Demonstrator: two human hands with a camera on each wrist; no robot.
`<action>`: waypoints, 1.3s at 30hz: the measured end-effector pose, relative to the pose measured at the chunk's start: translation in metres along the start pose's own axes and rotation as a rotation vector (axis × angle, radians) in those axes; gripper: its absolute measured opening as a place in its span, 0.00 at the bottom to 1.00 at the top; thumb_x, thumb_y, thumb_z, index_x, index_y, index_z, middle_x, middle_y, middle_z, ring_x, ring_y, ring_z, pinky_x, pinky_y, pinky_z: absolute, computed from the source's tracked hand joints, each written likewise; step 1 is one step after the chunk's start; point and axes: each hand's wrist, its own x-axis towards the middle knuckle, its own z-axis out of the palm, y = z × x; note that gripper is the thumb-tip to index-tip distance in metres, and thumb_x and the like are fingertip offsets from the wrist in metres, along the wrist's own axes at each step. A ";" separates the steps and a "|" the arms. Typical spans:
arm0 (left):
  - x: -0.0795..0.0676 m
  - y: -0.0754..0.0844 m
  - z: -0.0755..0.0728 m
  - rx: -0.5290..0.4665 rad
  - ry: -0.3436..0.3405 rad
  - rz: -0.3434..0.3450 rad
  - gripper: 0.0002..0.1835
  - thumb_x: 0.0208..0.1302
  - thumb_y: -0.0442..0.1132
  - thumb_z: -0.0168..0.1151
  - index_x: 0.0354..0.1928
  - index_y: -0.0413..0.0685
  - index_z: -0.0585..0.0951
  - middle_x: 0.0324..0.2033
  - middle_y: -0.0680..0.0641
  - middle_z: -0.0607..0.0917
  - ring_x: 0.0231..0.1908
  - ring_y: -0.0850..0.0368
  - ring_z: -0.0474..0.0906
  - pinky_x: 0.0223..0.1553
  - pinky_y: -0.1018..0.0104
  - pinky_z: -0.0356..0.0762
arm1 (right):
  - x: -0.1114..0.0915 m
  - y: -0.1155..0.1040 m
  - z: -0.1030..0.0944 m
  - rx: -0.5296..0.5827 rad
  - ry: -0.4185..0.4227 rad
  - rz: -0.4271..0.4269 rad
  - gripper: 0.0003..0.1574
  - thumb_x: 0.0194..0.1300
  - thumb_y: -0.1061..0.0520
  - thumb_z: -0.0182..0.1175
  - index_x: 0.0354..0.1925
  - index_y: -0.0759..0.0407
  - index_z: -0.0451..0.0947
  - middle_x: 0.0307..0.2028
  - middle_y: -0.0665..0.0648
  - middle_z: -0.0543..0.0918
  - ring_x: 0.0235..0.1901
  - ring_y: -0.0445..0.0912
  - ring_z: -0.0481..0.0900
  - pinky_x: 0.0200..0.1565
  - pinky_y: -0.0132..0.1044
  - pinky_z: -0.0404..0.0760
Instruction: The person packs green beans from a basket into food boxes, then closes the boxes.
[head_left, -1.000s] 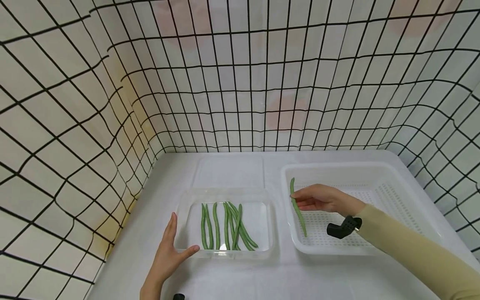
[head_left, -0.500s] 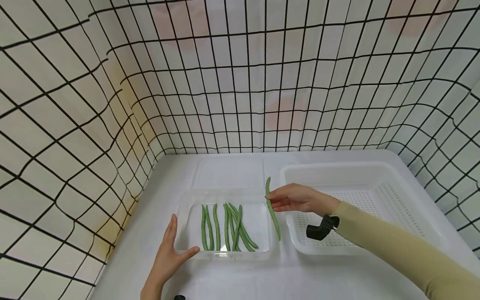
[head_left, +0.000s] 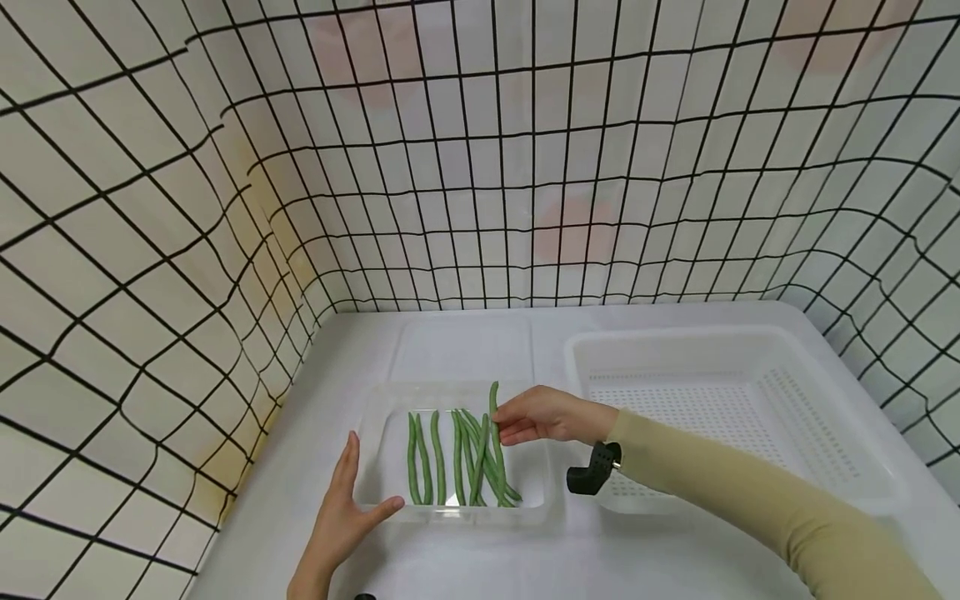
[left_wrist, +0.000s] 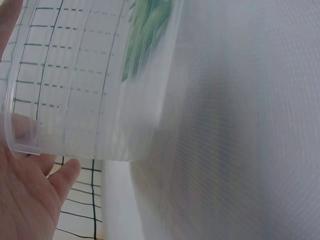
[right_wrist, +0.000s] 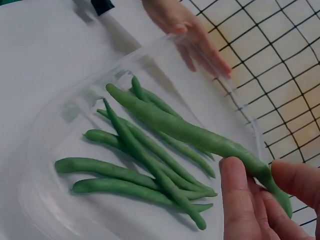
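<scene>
My right hand (head_left: pixel 551 414) pinches a green bean (right_wrist: pixel 180 127) between thumb and fingertips, over the right side of a clear plastic container (head_left: pixel 543 483). The bean hangs lengthwise, pointing away from me, and overlaps the beans below it in the head view. Several green beans (head_left: pixel 437 458) lie in the container: those at left roughly parallel, those at right crossed in a pile. My left hand (head_left: pixel 337 517) rests at the container's front left corner, thumb and fingers spread along the outside. In the left wrist view its thumb and fingers lie around the rim corner (left_wrist: pixel 25 149).
A white perforated basket (head_left: pixel 675 335) stands to the right, partly behind my right forearm. Behind the container a clear flat lid (head_left: pixel 461 346) lies on the white-covered table (head_left: pixel 480 554). Black wire grid (head_left: pixel 532 179) walls in the back and sides.
My right hand has carried the green bean leftward from above the basket, across the gap, to over the container's right side. The left hand stays at the container's corner.
</scene>
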 end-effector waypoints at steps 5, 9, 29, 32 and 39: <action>0.000 0.001 0.001 0.008 0.001 0.001 0.66 0.42 0.50 0.78 0.75 0.56 0.40 0.72 0.35 0.47 0.68 0.32 0.45 0.59 0.33 0.50 | -0.004 0.007 0.002 -0.079 0.009 -0.013 0.20 0.63 0.70 0.57 0.51 0.82 0.71 0.40 0.69 0.81 0.33 0.49 0.84 0.41 0.38 0.81; 0.000 0.001 0.000 0.019 0.007 0.009 0.66 0.42 0.51 0.78 0.75 0.55 0.40 0.72 0.35 0.47 0.68 0.32 0.45 0.59 0.33 0.51 | -0.008 0.009 0.001 -0.120 -0.020 -0.017 0.20 0.62 0.71 0.56 0.51 0.82 0.71 0.44 0.72 0.79 0.36 0.51 0.83 0.42 0.39 0.81; 0.000 -0.002 -0.007 0.015 -0.044 0.062 0.65 0.45 0.55 0.75 0.75 0.53 0.39 0.73 0.39 0.45 0.69 0.36 0.42 0.60 0.33 0.49 | -0.013 -0.014 -0.015 -0.288 0.072 -0.148 0.30 0.69 0.52 0.55 0.60 0.72 0.67 0.49 0.64 0.80 0.46 0.54 0.81 0.44 0.44 0.80; 0.001 -0.001 -0.012 0.029 -0.087 0.056 0.64 0.46 0.57 0.74 0.75 0.56 0.38 0.73 0.41 0.41 0.70 0.36 0.38 0.59 0.32 0.48 | -0.013 -0.022 -0.019 -0.313 0.107 -0.180 0.31 0.71 0.51 0.53 0.63 0.71 0.65 0.52 0.65 0.78 0.48 0.54 0.80 0.44 0.44 0.80; 0.033 0.022 -0.049 0.179 -0.158 0.098 0.56 0.54 0.63 0.65 0.75 0.56 0.42 0.73 0.43 0.44 0.70 0.37 0.40 0.56 0.29 0.51 | -0.011 -0.043 -0.028 -0.357 0.208 -0.229 0.32 0.72 0.50 0.51 0.65 0.67 0.63 0.56 0.67 0.75 0.52 0.57 0.77 0.46 0.44 0.79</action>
